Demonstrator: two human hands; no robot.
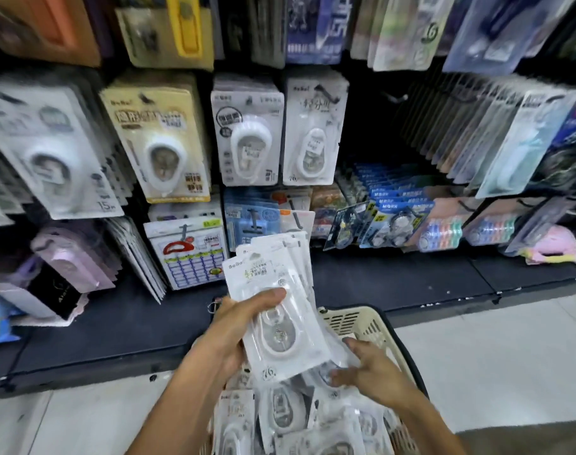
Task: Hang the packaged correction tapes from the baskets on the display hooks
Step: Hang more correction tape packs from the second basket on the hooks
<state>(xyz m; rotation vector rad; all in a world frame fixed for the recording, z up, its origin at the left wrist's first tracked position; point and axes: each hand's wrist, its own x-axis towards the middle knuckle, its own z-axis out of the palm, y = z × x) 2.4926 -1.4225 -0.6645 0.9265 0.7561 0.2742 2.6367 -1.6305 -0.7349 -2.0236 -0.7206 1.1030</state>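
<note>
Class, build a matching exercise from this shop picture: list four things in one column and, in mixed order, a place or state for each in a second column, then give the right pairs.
Column 1
1. fanned stack of white packaged correction tapes
2. cream slotted plastic basket
3. yellow-carded correction tape pack
4. pink soft item

Column 2
A. lying on the dark shelf at far right
B. gripped in the left hand
C. hanging on the display, upper left of centre
D. below the hands, holding loose packs

Pairs: 1-B, 2-D, 3-C, 4-A

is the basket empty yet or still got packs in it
Not empty: the basket holds a pile of packaged correction tapes below the hands.
</note>
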